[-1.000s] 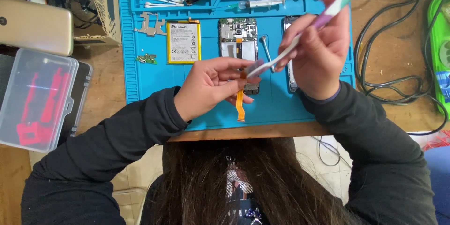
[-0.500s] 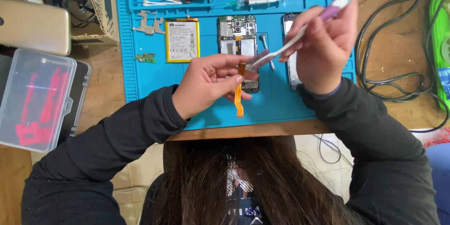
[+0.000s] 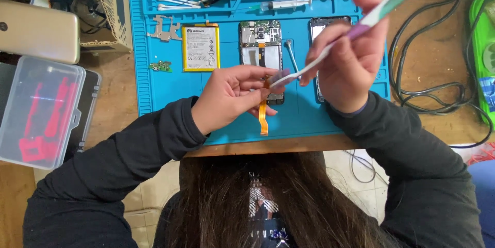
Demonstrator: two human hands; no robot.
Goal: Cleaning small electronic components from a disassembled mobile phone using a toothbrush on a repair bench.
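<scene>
A blue work mat (image 3: 330, 119) covers the wooden bench, and on it lie an opened phone body (image 3: 261, 46) with its board exposed, a yellow-edged battery (image 3: 200, 48) to one side of it and a second phone shell (image 3: 320, 31) to the other. Above the mat's near edge the left hand (image 3: 227, 98) is closed in a pinch on an orange flex cable (image 3: 263, 116), whose long axis runs towards the person, its free end hanging below the fingers over the mat. The right hand (image 3: 350, 67) is curled shut around a toothbrush (image 3: 361, 26), which slants from the upper right down to the lower left. Its head meets the pinched upper end of the cable, just beside the left fingertips (image 3: 276, 84), so the two hands nearly touch there.
</scene>
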